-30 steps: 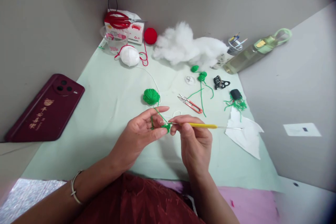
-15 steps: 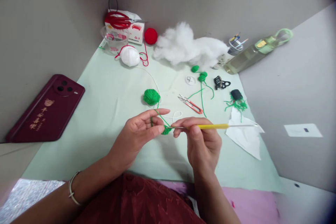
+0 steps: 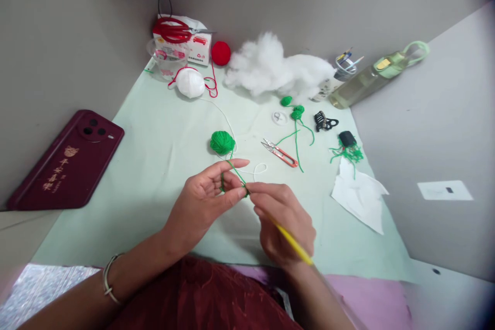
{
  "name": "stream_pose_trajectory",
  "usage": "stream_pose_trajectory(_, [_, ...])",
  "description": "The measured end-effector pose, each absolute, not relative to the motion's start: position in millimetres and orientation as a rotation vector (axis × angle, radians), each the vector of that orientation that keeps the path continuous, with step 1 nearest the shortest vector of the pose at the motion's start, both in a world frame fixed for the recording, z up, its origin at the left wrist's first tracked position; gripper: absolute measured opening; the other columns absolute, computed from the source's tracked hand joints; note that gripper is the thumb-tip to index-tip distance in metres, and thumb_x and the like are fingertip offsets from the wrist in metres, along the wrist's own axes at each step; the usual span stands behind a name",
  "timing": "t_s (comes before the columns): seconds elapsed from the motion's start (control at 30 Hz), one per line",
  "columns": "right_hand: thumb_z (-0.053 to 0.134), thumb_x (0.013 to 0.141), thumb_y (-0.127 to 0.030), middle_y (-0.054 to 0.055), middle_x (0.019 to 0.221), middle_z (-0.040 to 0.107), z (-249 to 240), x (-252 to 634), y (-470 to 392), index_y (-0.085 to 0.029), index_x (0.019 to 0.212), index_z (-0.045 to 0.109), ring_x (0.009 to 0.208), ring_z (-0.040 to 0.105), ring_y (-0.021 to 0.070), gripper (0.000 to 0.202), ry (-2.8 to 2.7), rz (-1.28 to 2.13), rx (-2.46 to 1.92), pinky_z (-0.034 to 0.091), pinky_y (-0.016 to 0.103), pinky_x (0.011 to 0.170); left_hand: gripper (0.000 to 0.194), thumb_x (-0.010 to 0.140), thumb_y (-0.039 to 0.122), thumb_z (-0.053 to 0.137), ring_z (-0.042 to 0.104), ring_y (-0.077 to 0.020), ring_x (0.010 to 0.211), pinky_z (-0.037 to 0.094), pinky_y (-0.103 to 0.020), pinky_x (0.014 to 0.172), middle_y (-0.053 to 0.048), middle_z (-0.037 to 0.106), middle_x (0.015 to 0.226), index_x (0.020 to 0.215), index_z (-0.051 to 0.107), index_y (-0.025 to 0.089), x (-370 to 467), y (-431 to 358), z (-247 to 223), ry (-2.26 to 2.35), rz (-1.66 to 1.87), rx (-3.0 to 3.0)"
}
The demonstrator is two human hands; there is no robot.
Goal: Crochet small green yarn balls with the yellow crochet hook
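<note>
Two bare hands meet at the middle of the pale green mat [image 3: 154, 175]. The left hand [image 3: 207, 198] is half curled, its forefinger stretched out and its thumb pressed toward the other fingers, pinching a tiny green crochet piece [image 3: 243, 189] that shows only as a speck between the fingertips of both hands. A thin green strand [image 3: 234, 167] runs over the outstretched forefinger and back to a small, round, fuzzy green yarn ball [image 3: 222, 142] lying on the mat just beyond the hands. The right hand [image 3: 284, 221] is closed around a slim yellow crochet hook [image 3: 291, 240]; the handle slants down and to the right out of the fist, while the working tip is hidden where thumb and forefinger touch the green piece.

Past the yarn ball lie small metal thread snips [image 3: 280, 152] with orange-red handles, blades closed, and near them two little knotted green crochet bits [image 3: 296, 112] trailing loose tails. A crumpled white sheet [image 3: 359, 197] sits at the mat's right edge. Along the far edge rest a soft heap of white stuffing [image 3: 274, 68], a smooth red yarn ball [image 3: 220, 53], a white yarn ball [image 3: 190, 82] and red-handled scissors [image 3: 174, 30] on a box. A dark red phone [image 3: 65, 160] lies face down on the grey surface to the left, well apart from the hands.
</note>
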State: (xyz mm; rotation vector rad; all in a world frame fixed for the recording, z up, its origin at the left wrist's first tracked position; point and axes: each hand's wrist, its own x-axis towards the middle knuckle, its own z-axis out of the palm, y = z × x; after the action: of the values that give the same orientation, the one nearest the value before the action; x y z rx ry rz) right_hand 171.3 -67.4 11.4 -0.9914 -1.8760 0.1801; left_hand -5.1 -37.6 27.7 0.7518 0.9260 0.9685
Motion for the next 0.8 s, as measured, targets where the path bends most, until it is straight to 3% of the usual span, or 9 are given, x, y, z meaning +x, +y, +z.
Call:
stream_pose_trajectory(0.13, [0.066, 0.094, -0.005, 0.010, 0.117, 0.079, 6, 169, -69, -0.028, 0.132, 0.073, 0.103, 0.076, 0.0246, 0.045, -1.960, -0.062, -0.994, 0.066, 0.036, 0.078, 0.053, 0.081, 0.028, 0.088, 0.054, -0.0112, 0.073, 0.046, -0.026, 0.078, 0.004, 0.062, 0.079, 0.132, 0.074, 0.024, -5, -35, 26, 0.790, 0.865, 0.536])
stream_pose_trajectory(0.23, [0.061, 0.099, -0.009, 0.006, 0.109, 0.080, 11, 167, -67, -0.031, 0.127, 0.074, 0.096, 0.076, 0.0225, 0.038, -1.775, 0.187, -1.041, 0.065, 0.037, 0.075, 0.050, 0.081, 0.032, 0.087, 0.047, -0.0101, 0.068, 0.046, -0.027, 0.076, 0.003, 0.059, 0.078, 0.129, 0.076, 0.019, -7, -32, 25, 0.737, 0.800, 0.407])
stream_pose_trajectory(0.33, [0.057, 0.103, -0.016, 0.004, 0.089, 0.078, 18, 163, -62, -0.027, 0.112, 0.077, 0.075, 0.072, 0.0191, 0.024, -1.462, 0.526, -1.031, 0.061, 0.037, 0.066, 0.042, 0.083, 0.028, 0.085, 0.044, -0.0102, 0.067, 0.045, -0.028, 0.076, 0.003, 0.057, 0.077, 0.123, 0.079, 0.020, -9, -30, 25, 0.785, 0.854, 0.455])
stream_pose_trajectory(0.47, [0.059, 0.104, -0.022, 0.006, 0.095, 0.079, 19, 158, -56, -0.025, 0.103, 0.078, 0.075, 0.071, 0.0184, 0.019, -1.346, 0.741, -1.010, 0.060, 0.034, 0.062, 0.041, 0.082, 0.025, 0.086, 0.053, -0.0128, 0.074, 0.045, -0.028, 0.077, 0.003, 0.063, 0.081, 0.122, 0.080, 0.026, -6, -33, 26, 0.821, 0.909, 0.599])
stream_pose_trajectory(0.63, [0.064, 0.099, -0.008, 0.005, 0.103, 0.079, 12, 155, -63, -0.029, 0.118, 0.078, 0.088, 0.073, 0.0189, 0.032, -1.607, 0.366, -1.097, 0.062, 0.034, 0.072, 0.043, 0.082, 0.025, 0.089, 0.062, -0.0141, 0.086, 0.047, -0.028, 0.086, 0.003, 0.069, 0.087, 0.124, 0.079, 0.028, -1, -36, 25, 0.834, 0.983, 0.621])
stream_pose_trajectory(0.73, [0.069, 0.094, -0.005, 0.006, 0.112, 0.078, 11, 157, -67, -0.031, 0.120, 0.079, 0.094, 0.073, 0.0208, 0.038, -1.703, 0.218, -1.102, 0.062, 0.035, 0.074, 0.049, 0.080, 0.030, 0.090, 0.057, -0.0126, 0.078, 0.045, -0.027, 0.077, 0.002, 0.068, 0.085, 0.128, 0.078, 0.025, -1, -34, 23, 0.780, 0.893, 0.524])
stream_pose_trajectory(0.8, [0.067, 0.096, -0.007, 0.006, 0.105, 0.079, 13, 159, -66, -0.030, 0.118, 0.079, 0.090, 0.074, 0.0207, 0.035, -1.652, 0.300, -1.095, 0.062, 0.035, 0.072, 0.046, 0.081, 0.031, 0.089, 0.051, -0.0100, 0.071, 0.045, -0.026, 0.075, 0.001, 0.066, 0.085, 0.125, 0.080, 0.023, -3, -32, 22, 0.742, 0.839, 0.436])
